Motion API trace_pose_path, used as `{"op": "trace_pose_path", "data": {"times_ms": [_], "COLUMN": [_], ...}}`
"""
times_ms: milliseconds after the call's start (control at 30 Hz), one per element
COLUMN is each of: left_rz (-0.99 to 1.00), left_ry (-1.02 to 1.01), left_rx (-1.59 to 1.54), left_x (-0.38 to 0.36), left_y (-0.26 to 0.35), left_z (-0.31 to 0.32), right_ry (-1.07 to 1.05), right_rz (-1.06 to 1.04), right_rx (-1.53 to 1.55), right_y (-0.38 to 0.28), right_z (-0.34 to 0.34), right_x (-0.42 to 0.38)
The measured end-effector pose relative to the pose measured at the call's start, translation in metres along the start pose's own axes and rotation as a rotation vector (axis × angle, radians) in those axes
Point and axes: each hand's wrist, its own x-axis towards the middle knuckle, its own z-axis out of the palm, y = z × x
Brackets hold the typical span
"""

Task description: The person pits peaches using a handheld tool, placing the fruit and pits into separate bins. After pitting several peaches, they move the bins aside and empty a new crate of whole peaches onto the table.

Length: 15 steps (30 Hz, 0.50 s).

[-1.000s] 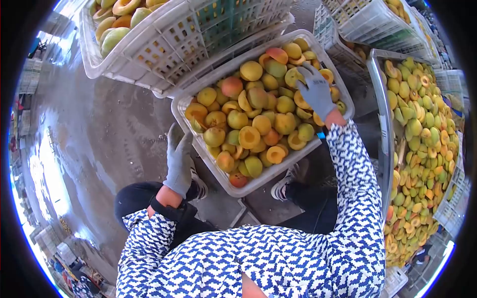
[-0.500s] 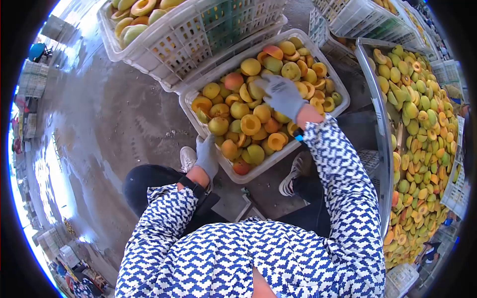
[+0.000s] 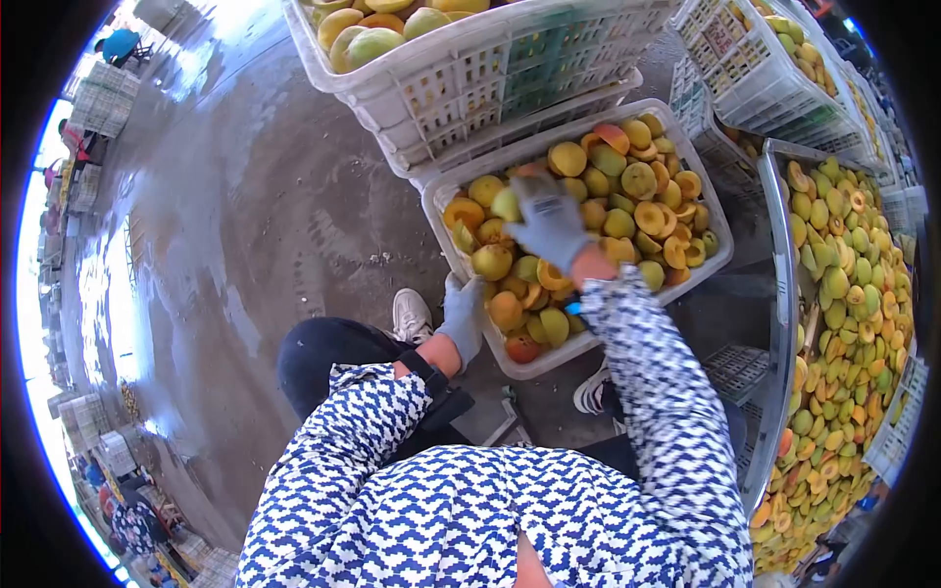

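A white plastic crate (image 3: 723, 257) full of yellow-orange peach halves (image 3: 567, 159) stands on the ground in front of me. Several halves lie cut side up, showing the hollow of the stone. My right hand (image 3: 551, 223), in a grey glove, reaches over the fruit in the crate's left half; motion smears its fingers, and I cannot tell whether they hold a peach half. A pale green piece lies right beside its thumb side. At the near left rim my left hand (image 3: 461, 318), also gloved, grips the crate's edge from outside.
A taller white crate (image 3: 529, 73) of fruit stands just behind. To the right, a metal-edged bin (image 3: 781, 294) holds a large heap of halves. More loaded crates (image 3: 784, 93) stand at the back right. The wet concrete floor (image 3: 284, 216) stretches left, with people farther off.
My right hand has moved left and nearer across the fruit. My left hand stays at the crate's rim. The whole view has shifted, so the crates appear farther right and lower.
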Motion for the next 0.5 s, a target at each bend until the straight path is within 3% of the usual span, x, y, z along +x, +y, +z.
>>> {"op": "trace_pose_path", "data": {"times_ms": [33, 67, 167, 233, 300, 333, 367, 400, 433, 500], "left_rz": [-0.022, -0.048, -0.108, -0.089, -0.008, -0.014, 0.006, 0.031, -0.031, -0.055], "left_ry": [0.022, 0.033, 0.022, -0.022, -0.014, -0.014, 0.014, 0.038, 0.095, 0.142], "left_rx": [0.009, 0.029, 0.015, 0.015, -0.103, -0.091, -0.059, -0.029, 0.022, 0.042], "left_x": [-0.006, -0.010, 0.012, 0.019, 0.031, 0.028, 0.023, 0.018, 0.004, 0.001], "left_y": [0.007, 0.010, 0.000, -0.003, -0.015, -0.014, -0.009, -0.001, 0.013, 0.018], "left_z": [0.002, 0.004, -0.004, -0.003, -0.012, -0.013, -0.012, -0.006, 0.002, 0.009], "right_ry": [-0.022, 0.037, 0.014, 0.060, 0.164, 0.362, 0.420, 0.068, 0.530, 0.417], "right_rz": [0.050, 0.021, 0.042, 0.057, 0.003, 0.028, 0.157, 0.320, 0.414, 0.582], "right_rx": [-0.186, -0.139, -0.172, -0.180, 0.262, 0.176, 0.050, -0.046, 0.133, 0.021], "right_y": [-0.008, -0.004, -0.006, 0.009, 0.020, 0.035, 0.071, 0.098, 0.133, 0.188], "right_z": [0.029, 0.059, 0.062, 0.043, 0.012, -0.013, -0.012, -0.044, -0.044, -0.070], "right_x": [0.004, 0.004, 0.007, 0.000, -0.013, -0.027, -0.033, -0.049, -0.061, -0.081]}}
